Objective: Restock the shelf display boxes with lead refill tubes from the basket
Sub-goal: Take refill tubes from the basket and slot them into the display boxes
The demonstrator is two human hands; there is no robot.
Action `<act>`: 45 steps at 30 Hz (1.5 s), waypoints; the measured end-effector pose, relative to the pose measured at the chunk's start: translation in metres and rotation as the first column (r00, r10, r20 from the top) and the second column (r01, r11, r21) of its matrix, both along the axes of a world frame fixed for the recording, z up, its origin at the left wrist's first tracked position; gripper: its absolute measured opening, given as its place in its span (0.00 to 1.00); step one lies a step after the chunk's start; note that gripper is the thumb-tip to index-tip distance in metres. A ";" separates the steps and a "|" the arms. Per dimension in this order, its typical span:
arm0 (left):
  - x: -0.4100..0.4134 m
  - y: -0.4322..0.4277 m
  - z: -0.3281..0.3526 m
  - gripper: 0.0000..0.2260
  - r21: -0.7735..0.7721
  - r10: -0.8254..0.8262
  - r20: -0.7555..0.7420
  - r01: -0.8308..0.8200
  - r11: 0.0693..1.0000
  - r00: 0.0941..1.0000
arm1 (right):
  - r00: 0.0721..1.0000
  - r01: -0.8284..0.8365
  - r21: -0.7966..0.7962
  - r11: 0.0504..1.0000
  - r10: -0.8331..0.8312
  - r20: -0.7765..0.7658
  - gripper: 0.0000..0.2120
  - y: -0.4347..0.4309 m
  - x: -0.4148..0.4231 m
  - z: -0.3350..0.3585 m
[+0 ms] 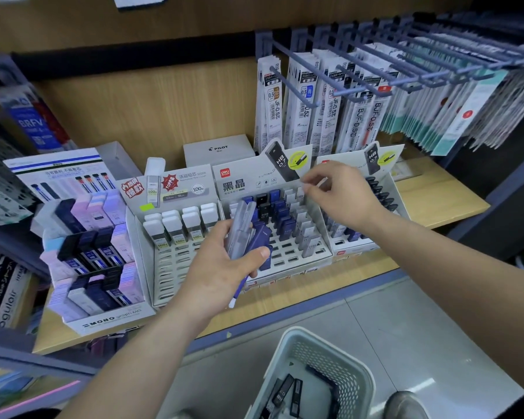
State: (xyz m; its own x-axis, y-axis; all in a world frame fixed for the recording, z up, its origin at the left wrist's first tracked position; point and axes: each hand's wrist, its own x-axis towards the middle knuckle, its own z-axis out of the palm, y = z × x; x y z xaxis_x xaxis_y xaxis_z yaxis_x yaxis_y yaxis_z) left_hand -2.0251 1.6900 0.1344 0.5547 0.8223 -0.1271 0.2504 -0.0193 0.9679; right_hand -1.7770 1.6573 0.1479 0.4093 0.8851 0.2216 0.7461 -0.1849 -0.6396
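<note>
The basket sits on the floor nearest me, with a few dark tubes lying in its bottom. Above it my left grip is closed round a bundle of clear-grey and blue tubes, held upright just in front of the middle box on the shelf. Blue, black and white tubes stand in that box's rear rows. My right grip hovers over the wall between the middle box and the right box. Its thumb and forefinger pinch a pale sliver, too blurred to be sure it is a tube. Left of the middle box stands a box of white caps, then the MONO box. Refill packs hang on hooks behind.
</note>
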 end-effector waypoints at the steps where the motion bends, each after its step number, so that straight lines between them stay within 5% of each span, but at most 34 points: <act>1: 0.000 -0.001 0.001 0.17 -0.012 -0.005 0.015 0.005 1.000 1.000 | 0.994 -0.024 -0.009 1.000 0.023 -0.103 0.04 -0.010 -0.012 0.008; 4: 0.002 -0.006 0.004 0.16 -0.060 -0.030 0.072 0.035 0.998 0.997 | 0.895 -0.143 -0.041 0.989 0.112 -0.433 0.05 -0.044 -0.048 0.024; 9: 0.004 -0.019 0.007 0.16 -0.073 -0.125 0.116 0.134 0.988 0.985 | 0.784 -0.223 -0.055 0.973 0.145 -0.603 0.03 -0.071 -0.080 0.021; 17: -0.002 -0.026 0.011 0.21 -0.150 -0.147 0.154 0.171 0.974 0.977 | 0.670 -0.257 0.013 0.966 0.188 -0.718 0.01 -0.076 -0.079 0.020; 26: -0.007 -0.014 0.015 0.23 -0.143 -0.077 0.176 0.103 0.984 0.981 | 0.686 -0.132 0.063 0.989 0.137 -0.715 0.06 -0.073 -0.067 0.014; 30: -0.008 -0.010 0.015 0.23 -0.125 -0.039 0.204 0.066 0.990 0.978 | 0.657 -0.165 0.053 0.985 0.150 -0.738 0.10 -0.074 -0.065 0.012; 35: -0.008 -0.006 0.013 0.21 -0.090 0.028 0.209 -0.009 0.996 0.977 | 0.616 -0.201 0.025 0.979 0.147 -0.774 0.01 -0.074 -0.064 0.011; 45: -0.003 -0.012 0.012 0.19 -0.070 0.014 0.194 -0.001 0.998 0.981 | 0.614 -0.388 -0.090 0.917 0.184 -0.768 0.11 -0.075 -0.086 0.007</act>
